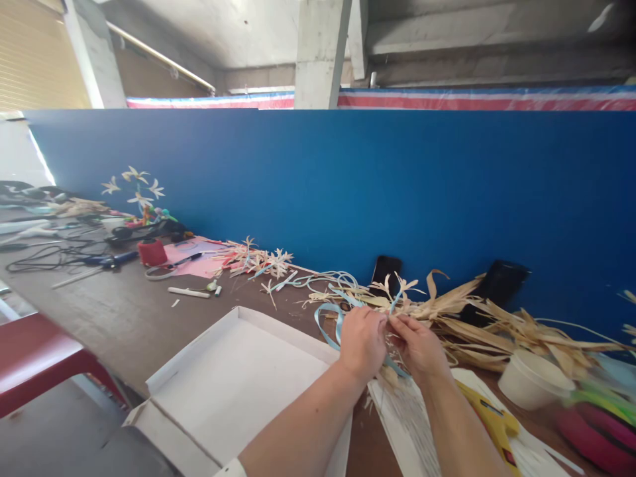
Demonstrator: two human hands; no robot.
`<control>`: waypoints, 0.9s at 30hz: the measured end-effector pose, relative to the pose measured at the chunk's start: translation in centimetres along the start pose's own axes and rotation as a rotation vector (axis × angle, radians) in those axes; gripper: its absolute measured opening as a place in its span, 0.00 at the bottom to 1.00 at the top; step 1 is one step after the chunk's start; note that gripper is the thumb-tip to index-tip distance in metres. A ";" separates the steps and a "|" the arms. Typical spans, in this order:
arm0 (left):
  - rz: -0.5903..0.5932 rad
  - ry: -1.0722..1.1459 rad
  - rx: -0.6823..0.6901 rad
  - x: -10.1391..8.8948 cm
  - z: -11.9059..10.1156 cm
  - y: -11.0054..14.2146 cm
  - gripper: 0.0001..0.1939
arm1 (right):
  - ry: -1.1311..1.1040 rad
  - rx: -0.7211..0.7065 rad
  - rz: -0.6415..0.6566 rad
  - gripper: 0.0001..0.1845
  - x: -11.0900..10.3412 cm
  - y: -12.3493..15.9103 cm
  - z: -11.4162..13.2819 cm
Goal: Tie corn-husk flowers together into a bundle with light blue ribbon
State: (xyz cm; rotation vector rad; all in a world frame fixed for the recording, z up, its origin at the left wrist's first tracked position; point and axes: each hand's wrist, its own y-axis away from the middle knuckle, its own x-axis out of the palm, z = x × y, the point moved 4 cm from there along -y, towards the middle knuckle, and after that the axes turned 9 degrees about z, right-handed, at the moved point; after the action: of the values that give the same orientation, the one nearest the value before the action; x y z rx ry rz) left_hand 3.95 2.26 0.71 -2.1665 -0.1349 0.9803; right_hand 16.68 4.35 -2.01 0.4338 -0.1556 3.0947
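A single head-worn camera is looking forward and down across a cluttered worktop (pixel 109 311), facing a blue partition (pixel 308 185) beyond.

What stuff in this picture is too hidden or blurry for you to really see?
- Stem between the left hand and right hand: fingers cover it, head view.
- Yellow glue gun: partly behind the right forearm, head view.
- Pink thing at lower right: blurred, head view.
- Red stool: cut off by the left edge, head view.
- Writing on the white strip: too small to tell, head view.
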 end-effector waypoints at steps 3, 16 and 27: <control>0.005 0.025 0.004 -0.1 -0.2 0.1 0.10 | -0.023 0.007 -0.008 0.13 0.0 0.1 0.2; 0.061 0.459 -0.323 -0.7 2.6 -0.9 0.12 | -0.007 0.032 -0.064 0.16 0.0 0.3 0.3; 0.335 0.764 -0.477 1.3 3.2 -0.9 0.16 | 0.031 0.039 -0.018 0.15 -0.2 0.1 0.0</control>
State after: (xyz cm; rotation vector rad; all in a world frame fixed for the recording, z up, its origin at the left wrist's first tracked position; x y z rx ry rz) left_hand 2.84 5.30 -0.86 -2.9189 0.4096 0.2262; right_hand 16.85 4.21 -2.04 0.3855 -0.0900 3.0901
